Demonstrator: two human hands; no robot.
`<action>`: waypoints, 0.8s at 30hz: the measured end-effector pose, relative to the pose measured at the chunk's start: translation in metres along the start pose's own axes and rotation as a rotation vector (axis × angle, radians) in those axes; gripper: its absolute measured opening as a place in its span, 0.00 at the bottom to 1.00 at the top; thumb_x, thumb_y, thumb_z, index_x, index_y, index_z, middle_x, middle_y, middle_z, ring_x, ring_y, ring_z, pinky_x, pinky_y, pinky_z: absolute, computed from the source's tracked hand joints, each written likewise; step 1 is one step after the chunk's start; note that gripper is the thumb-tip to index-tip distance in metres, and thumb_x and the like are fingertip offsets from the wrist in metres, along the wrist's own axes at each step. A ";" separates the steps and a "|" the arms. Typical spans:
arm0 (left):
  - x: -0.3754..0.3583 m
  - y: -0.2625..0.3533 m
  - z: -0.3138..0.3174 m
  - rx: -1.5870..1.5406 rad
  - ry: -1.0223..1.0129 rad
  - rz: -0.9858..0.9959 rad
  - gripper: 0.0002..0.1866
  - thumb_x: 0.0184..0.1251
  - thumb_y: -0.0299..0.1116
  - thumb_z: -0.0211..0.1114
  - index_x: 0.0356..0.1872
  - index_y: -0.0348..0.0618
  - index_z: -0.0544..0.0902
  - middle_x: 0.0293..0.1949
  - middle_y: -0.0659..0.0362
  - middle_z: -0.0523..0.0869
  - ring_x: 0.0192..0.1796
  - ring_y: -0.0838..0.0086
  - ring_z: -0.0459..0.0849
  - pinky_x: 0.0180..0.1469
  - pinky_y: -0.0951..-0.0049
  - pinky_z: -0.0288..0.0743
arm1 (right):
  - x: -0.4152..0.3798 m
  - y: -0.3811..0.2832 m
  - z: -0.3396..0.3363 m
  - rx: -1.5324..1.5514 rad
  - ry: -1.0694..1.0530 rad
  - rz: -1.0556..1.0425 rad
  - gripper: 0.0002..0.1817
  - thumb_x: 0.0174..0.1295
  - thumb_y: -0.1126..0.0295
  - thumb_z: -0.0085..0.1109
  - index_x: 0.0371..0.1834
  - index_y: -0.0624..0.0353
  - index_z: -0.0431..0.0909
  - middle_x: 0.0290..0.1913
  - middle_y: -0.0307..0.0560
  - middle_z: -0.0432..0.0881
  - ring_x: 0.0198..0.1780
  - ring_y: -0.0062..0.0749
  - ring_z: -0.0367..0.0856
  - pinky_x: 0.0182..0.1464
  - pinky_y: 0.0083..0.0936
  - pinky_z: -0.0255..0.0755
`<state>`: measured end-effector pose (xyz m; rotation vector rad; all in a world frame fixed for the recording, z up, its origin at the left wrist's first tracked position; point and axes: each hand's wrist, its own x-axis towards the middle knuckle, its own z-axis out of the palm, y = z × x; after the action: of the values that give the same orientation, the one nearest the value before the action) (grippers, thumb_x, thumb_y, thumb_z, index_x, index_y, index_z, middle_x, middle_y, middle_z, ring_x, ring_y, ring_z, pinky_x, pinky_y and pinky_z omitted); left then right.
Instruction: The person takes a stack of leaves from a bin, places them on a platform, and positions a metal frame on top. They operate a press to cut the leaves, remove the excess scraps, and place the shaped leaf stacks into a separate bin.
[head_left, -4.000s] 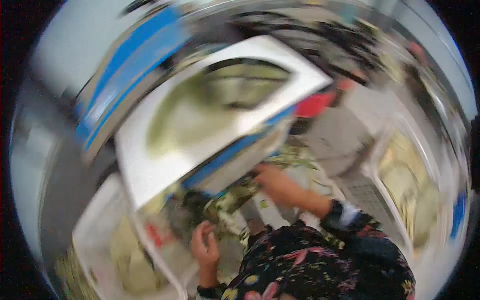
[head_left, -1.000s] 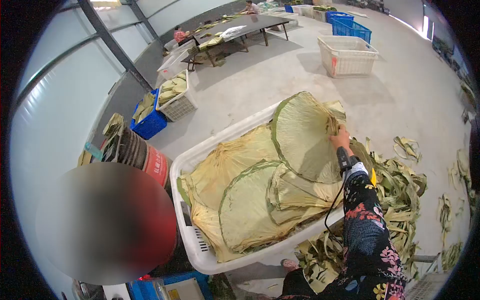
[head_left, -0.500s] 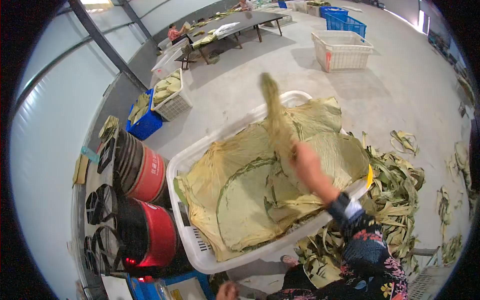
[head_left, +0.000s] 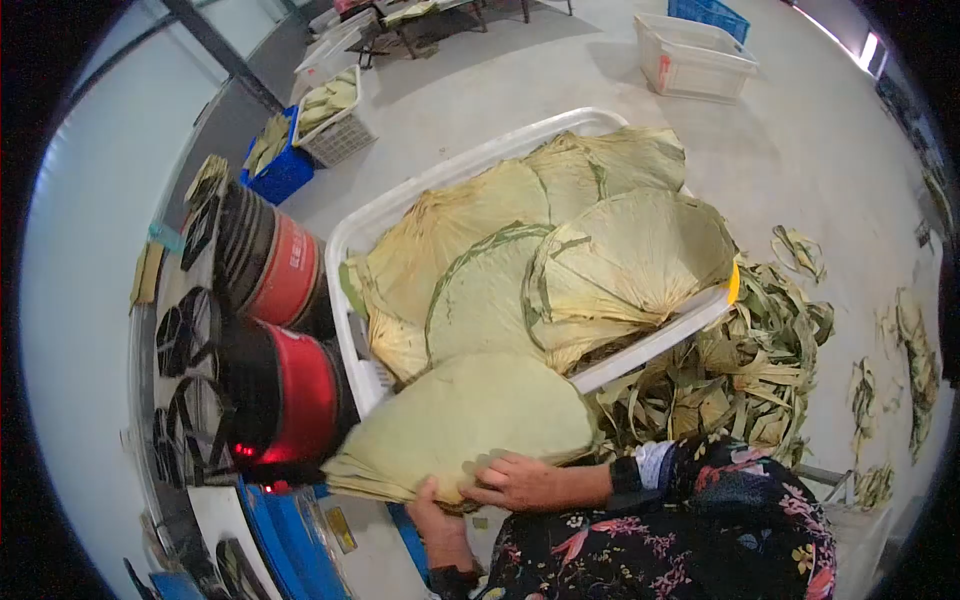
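A fan-shaped stack of dried pale-green leaves lies across the near edge of a white plastic basket. My left hand grips the stack's near edge from below, thumb on top. Just right of it, my right hand rests on the stack's near part with its fingers slightly spread. Behind the stack, the basket holds more large flattened leaves, overlapping one another.
Black-and-red drums stand at the left. Leaf scraps are heaped on the floor at the right. Farther off are a blue crate, a crate of leaves and an empty white crate.
The right hand has come down from above the basket, and no raised leaf shows now. A leaf stack has appeared at the basket's near edge, in the left hand. The view has tilted downward.
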<state>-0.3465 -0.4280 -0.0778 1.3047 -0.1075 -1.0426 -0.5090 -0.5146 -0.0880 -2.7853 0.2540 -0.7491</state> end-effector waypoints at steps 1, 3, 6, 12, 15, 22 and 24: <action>0.000 0.010 -0.012 0.079 -0.045 0.087 0.16 0.61 0.25 0.51 0.50 0.31 0.70 0.49 0.51 0.75 0.50 0.64 0.76 0.51 0.65 0.73 | 0.009 0.001 -0.006 0.043 0.109 -0.086 0.25 0.53 0.64 0.48 0.57 0.54 0.69 0.38 0.42 0.71 0.39 0.31 0.72 0.40 0.27 0.68; -0.001 0.036 -0.042 0.028 -0.117 0.238 0.13 0.62 0.26 0.52 0.46 0.31 0.72 0.46 0.52 0.76 0.47 0.67 0.77 0.50 0.68 0.74 | 0.020 -0.004 -0.013 0.150 0.140 -0.211 0.22 0.52 0.66 0.49 0.52 0.58 0.70 0.39 0.43 0.71 0.41 0.31 0.72 0.44 0.27 0.67; -0.036 0.083 -0.035 0.432 0.201 0.727 0.14 0.63 0.31 0.51 0.46 0.34 0.72 0.46 0.53 0.76 0.47 0.68 0.77 0.50 0.66 0.74 | 0.047 -0.024 0.000 0.587 -0.065 -0.064 0.26 0.50 0.65 0.61 0.52 0.64 0.68 0.46 0.46 0.73 0.49 0.39 0.72 0.50 0.34 0.68; -0.091 0.109 -0.101 0.504 0.470 1.091 0.28 0.61 0.45 0.53 0.59 0.40 0.66 0.56 0.51 0.71 0.58 0.57 0.72 0.58 0.56 0.69 | 0.128 -0.052 0.020 1.652 -0.172 0.103 0.26 0.62 0.63 0.56 0.61 0.62 0.63 0.62 0.56 0.65 0.65 0.40 0.60 0.66 0.38 0.54; -0.116 0.103 -0.122 0.033 0.528 0.984 0.30 0.61 0.48 0.53 0.61 0.40 0.65 0.58 0.52 0.71 0.60 0.57 0.69 0.61 0.53 0.65 | 0.158 -0.072 0.016 1.894 -0.592 0.622 0.16 0.64 0.75 0.46 0.55 0.61 0.68 0.50 0.45 0.72 0.56 0.33 0.68 0.60 0.37 0.59; -0.146 0.110 -0.161 -0.563 0.691 0.902 0.28 0.60 0.42 0.56 0.61 0.46 0.66 0.59 0.56 0.71 0.61 0.59 0.69 0.61 0.54 0.64 | 0.203 -0.148 0.076 2.070 -0.277 0.267 0.27 0.62 0.70 0.52 0.65 0.59 0.58 0.64 0.45 0.66 0.65 0.36 0.64 0.67 0.35 0.57; -0.147 0.112 -0.182 -0.595 0.483 0.958 0.25 0.63 0.37 0.55 0.61 0.44 0.66 0.60 0.57 0.71 0.60 0.62 0.69 0.62 0.55 0.62 | 0.220 -0.164 0.089 1.951 -0.164 0.281 0.26 0.60 0.73 0.53 0.64 0.59 0.61 0.61 0.45 0.69 0.62 0.37 0.67 0.65 0.37 0.59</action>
<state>-0.2574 -0.2062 0.0243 0.7580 -0.0373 0.0832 -0.2589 -0.3917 -0.0143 -0.8948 -0.1226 -0.2740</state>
